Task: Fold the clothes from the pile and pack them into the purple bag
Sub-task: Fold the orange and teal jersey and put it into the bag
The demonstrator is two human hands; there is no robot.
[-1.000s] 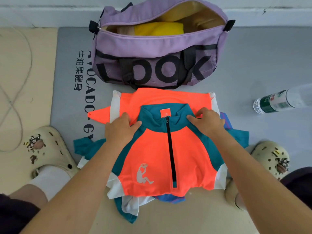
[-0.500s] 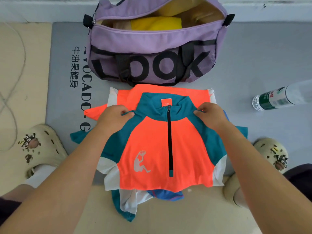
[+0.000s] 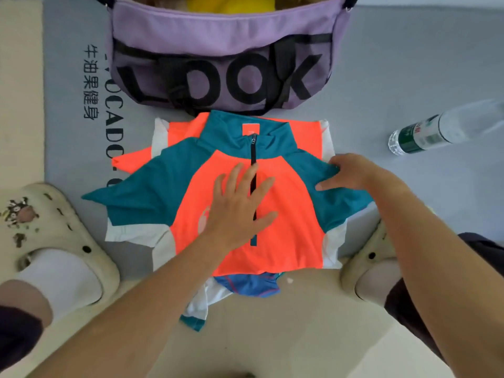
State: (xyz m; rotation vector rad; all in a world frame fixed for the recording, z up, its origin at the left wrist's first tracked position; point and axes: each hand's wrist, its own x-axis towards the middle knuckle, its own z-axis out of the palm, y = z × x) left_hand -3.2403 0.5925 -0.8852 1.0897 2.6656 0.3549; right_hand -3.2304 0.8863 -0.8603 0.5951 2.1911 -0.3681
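An orange, teal and white zip-neck jersey lies spread face up on top of the clothes pile, collar toward the bag. My left hand presses flat on its chest, fingers spread over the black zipper. My right hand grips the teal right shoulder and sleeve, fingers curled into the cloth. Under it lie a second orange garment and a blue one peeking out at the near edge. The purple bag printed LOOK stands open just beyond, with a yellow folded item inside.
Everything rests on a grey mat with printed lettering. A clear water bottle with a green label lies on its side to the right. My feet in cream clogs flank the pile left and right.
Both hands left the jersey's collar. The left one moved down onto the chest and flattened; the right shifted outward to the shoulder. The sleeves now lie spread wider, and the view dropped closer.
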